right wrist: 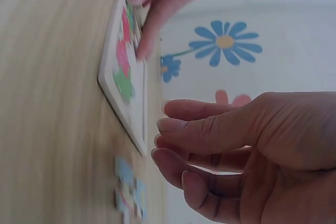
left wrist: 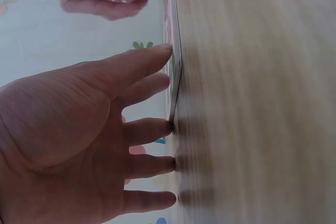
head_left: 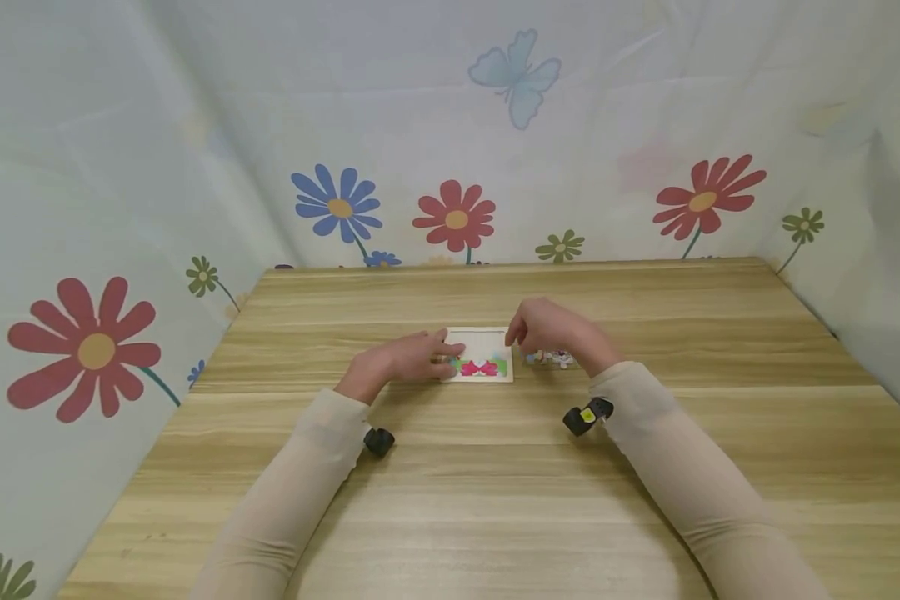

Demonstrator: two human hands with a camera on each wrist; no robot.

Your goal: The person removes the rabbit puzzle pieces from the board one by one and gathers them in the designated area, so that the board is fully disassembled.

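A small jigsaw board [head_left: 477,343] with a pale rim lies on the table. Its near part shows pink and green picture pieces [right wrist: 122,56], and its far part is plain white. My left hand [head_left: 412,357] rests at the board's left side with fingers spread, thumb and fingertips touching its edge and surface. Over the board's right edge hovers my right hand [head_left: 547,327], its fingers loosely bent and thumb close to the index finger; I see no piece between them. Several loose jigsaw pieces [head_left: 551,358] lie right of the board, partly below the right hand.
The wood-grain table [head_left: 450,500] extends around the board on every side. Behind it hangs a pale cloth [head_left: 390,100] printed with flowers and a butterfly. Both wrists carry small black cameras [head_left: 378,442].
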